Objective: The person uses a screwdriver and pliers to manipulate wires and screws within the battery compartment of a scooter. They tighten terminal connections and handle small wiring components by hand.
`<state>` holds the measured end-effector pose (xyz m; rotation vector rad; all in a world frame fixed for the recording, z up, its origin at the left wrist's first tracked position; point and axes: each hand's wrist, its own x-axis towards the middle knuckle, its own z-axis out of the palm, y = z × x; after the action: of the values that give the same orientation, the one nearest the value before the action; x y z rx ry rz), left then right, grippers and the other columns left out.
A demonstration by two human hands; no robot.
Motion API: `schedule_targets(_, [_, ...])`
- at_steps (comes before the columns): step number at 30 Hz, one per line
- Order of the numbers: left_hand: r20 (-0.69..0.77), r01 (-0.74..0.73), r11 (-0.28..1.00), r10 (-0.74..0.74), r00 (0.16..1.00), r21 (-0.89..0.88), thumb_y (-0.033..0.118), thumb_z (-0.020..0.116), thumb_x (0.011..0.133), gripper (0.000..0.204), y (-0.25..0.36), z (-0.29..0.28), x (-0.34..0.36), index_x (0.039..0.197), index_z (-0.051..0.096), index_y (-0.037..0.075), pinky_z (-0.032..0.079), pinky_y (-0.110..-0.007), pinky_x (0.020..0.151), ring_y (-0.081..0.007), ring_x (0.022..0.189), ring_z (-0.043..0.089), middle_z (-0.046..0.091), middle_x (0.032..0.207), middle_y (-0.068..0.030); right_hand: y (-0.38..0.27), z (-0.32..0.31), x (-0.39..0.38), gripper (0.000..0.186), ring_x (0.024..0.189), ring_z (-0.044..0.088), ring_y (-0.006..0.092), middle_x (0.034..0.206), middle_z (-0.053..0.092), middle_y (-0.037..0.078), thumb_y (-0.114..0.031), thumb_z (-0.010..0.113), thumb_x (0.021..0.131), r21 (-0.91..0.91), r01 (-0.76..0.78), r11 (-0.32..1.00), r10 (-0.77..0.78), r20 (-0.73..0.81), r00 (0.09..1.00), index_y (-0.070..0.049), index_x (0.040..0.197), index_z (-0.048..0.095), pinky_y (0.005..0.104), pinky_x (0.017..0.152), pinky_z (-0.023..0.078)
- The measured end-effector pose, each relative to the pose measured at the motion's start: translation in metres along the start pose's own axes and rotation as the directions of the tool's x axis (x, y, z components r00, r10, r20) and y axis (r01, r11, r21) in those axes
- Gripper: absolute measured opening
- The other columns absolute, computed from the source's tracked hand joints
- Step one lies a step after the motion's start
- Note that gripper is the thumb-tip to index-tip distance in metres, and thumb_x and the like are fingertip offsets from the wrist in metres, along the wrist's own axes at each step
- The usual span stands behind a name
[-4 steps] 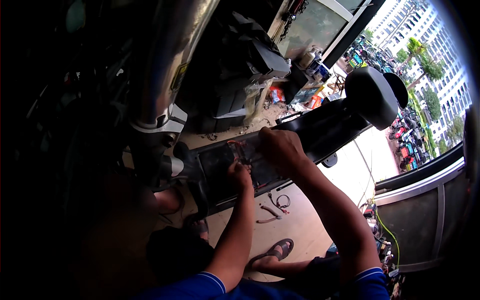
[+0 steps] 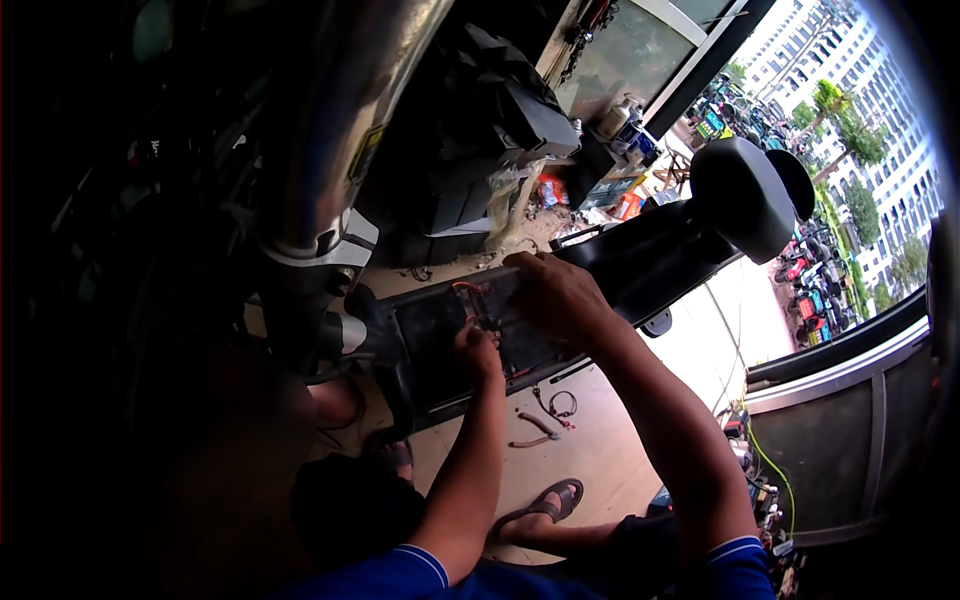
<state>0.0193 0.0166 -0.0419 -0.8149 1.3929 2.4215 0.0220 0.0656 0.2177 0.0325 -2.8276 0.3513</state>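
Note:
An electric scooter lies across the view, its dark deck (image 2: 425,340) uncovered along the middle and its black seat (image 2: 745,195) at the far right end. Red-orange wires (image 2: 467,287) and small dark parts show in the recess of the deck. Over these wires my left hand (image 2: 478,352) is closed, thumb and fingers pinched at a small dark piece too dim to name. My right hand (image 2: 560,297) is bent above the deck just right of it, fingers curled downward. Whatever the right fingers grip is hidden behind the hand.
Pliers (image 2: 535,430) and a looped cable (image 2: 558,403) lie on the floor below the deck. A shiny metal column (image 2: 345,130) rises at the left. Dark boxes (image 2: 530,120) are piled beyond the scooter. My sandalled foot (image 2: 550,505) rests near the pliers.
My right hand has shifted slightly left over the deck. The left hand stays at the wires with almost no movement.

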Motion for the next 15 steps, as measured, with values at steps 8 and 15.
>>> schedule_targets(8, [-0.023,0.063,0.998,-0.062,0.998,0.027,0.016,0.046,0.102,0.035,0.002,0.000,0.004,0.122,0.067,-0.003,0.044,-0.025,0.050,-0.0135,0.055,0.061,0.071,0.072,-0.0088,0.019,0.006,0.001,0.025,0.079,0.072,0.0353,0.079,0.071,0.014,-0.032,0.069,0.089,-0.075,0.182,0.980,-0.170,0.147,0.974,-0.008,0.093,0.067,0.0456,0.068,0.055])
schedule_targets(15, [0.040,0.102,0.994,-0.104,0.994,0.039,0.011,0.043,0.103,0.027,0.001,0.000,0.006,0.104,0.067,-0.001,0.038,-0.025,0.047,-0.0115,0.052,0.054,0.068,0.069,-0.0072,0.012,0.010,0.003,0.035,0.080,0.072,0.0369,0.081,0.072,0.016,-0.040,0.070,0.087,-0.104,0.026,0.994,-0.004,0.205,0.979,-0.008,0.099,0.067,0.0469,0.068,0.055])
